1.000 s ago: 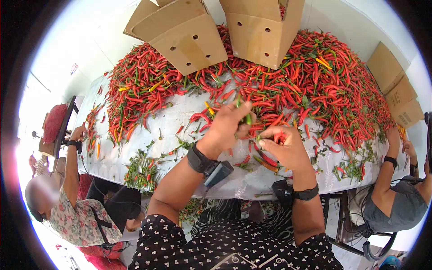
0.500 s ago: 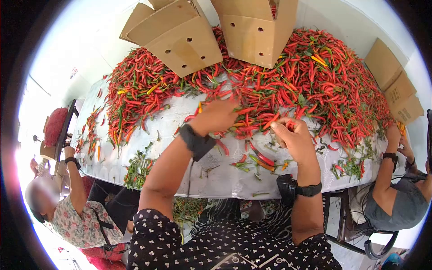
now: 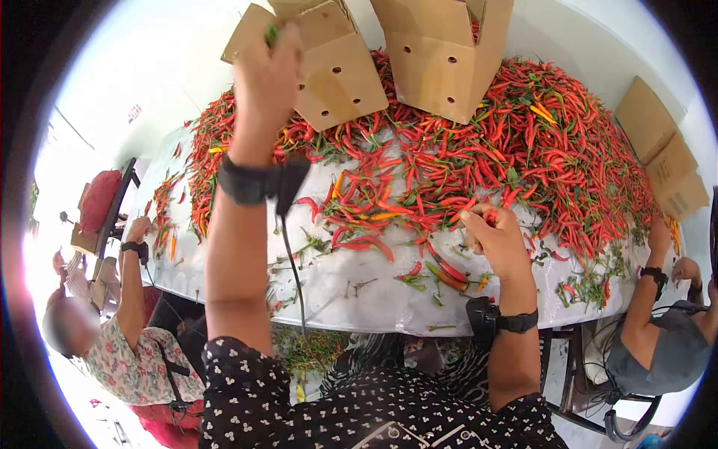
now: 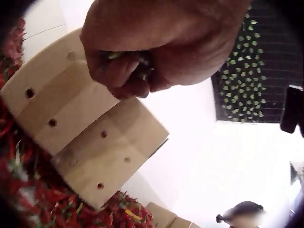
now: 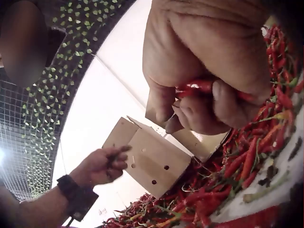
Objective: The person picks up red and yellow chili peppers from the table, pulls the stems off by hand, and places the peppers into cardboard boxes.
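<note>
My left hand [image 3: 268,84] is raised in front of the left cardboard box [image 3: 340,78], near its open top. Its fingers are curled around green chillies [image 3: 271,34], of which only a bit shows; the left wrist view has the same curled fingers, with most of the load hidden in the palm. Low over the front of the pile, my right hand [image 3: 495,238] grips red chillies [image 5: 197,86] in its curled fingers. Just in front of it on the table, a red chilli [image 3: 447,263] lies close to a green-and-orange one [image 3: 446,278].
A large heap of red chillies [image 3: 576,142] spreads along the back of the table [image 3: 359,299]. A second open box [image 3: 437,71] stands right of the first. Loose stems and leaves lie near the front. People work at the left [image 3: 138,359] and right [image 3: 651,344] ends.
My left hand has swept from the middle of the pile up and left to the left box. The right hand has stayed near the pile's front, still gripping red chillies.
</note>
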The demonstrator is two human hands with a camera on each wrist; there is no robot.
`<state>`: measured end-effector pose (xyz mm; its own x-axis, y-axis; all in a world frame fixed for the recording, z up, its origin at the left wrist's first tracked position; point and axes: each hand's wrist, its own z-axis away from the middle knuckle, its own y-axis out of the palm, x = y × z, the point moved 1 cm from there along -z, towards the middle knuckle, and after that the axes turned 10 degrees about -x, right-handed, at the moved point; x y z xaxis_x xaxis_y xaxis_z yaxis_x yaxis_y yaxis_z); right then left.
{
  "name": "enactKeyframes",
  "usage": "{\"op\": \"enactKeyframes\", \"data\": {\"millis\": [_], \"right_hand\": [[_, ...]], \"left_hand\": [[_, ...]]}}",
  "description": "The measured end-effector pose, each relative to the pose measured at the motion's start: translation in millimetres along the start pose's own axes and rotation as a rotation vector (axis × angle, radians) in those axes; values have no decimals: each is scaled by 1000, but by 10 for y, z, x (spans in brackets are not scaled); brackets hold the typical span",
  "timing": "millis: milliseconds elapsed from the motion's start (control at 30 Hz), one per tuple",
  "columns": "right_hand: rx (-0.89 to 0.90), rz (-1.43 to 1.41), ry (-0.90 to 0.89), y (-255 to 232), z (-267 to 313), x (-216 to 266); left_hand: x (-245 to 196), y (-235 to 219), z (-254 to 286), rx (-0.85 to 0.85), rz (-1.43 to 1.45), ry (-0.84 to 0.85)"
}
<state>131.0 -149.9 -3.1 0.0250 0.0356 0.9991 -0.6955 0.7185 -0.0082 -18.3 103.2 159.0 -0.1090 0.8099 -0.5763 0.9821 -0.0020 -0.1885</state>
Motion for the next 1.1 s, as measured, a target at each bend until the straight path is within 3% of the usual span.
{"op": "enactKeyframes", "data": {"millis": [33, 67, 100, 133, 167, 233, 267, 333, 367, 433, 500, 567, 633, 667, 733, 767, 867, 967, 1100], "right_hand": [[-1, 1, 1, 1, -4, 3], [-5, 0, -5, 4, -7, 6], [-10, -2, -11, 3, -8, 3], [-12, -2, -7, -13, -16, -10], [-1, -5, 17, -35, -30, -29], [11, -8, 41, -52, -48, -27], [-9, -16, 23, -51, -44, -13], [-25, -29, 16, -44, -30, -11], [-20, -44, 5, -40, -34, -5], [-15, -58, -4, -39, -36, 1], [13, -108, -1, -38, -31, 0], [1, -88, -2, -39, -22, -10], [-11, -70, -4, -25, -12, -12], [-18, -61, -7, -15, -4, -5], [-19, -51, -11, 2, 11, -7], [-7, -52, -21, 5, 4, -14], [15, -76, -25, -2, -8, -33], [33, -92, -21, -11, -7, -33], [33, -83, -10, -2, 21, 22]], "left_hand": [[-73, 24, -176, -186, 2, 169], [43, 8, -463, -259, -85, 335], [-137, 82, -542, -343, 44, 336], [-256, 120, -592, -335, 5, 217], [3, 162, -769, -330, 5, 213], [657, 282, -1246, -215, -611, 735], [599, 263, -1250, -212, -610, 736], [335, 162, -1104, -225, -711, 1328], [253, 123, -959, -220, -713, 1330], [35, 17, -572, -180, -360, 564], [-112, -30, -10, 45, -304, 552], [-166, -99, 458, 186, -377, 878], [-85, -92, 766, 343, -158, 583], [-18, -96, 847, 343, -161, 580], [122, -94, 989, 520, -202, 405], [169, -82, 1063, 517, -204, 407], [225, 48, 1344, 775, -202, 382], [315, 209, 1584, 814, -155, 373], [395, 351, 1686, 988, -365, 423]]}}
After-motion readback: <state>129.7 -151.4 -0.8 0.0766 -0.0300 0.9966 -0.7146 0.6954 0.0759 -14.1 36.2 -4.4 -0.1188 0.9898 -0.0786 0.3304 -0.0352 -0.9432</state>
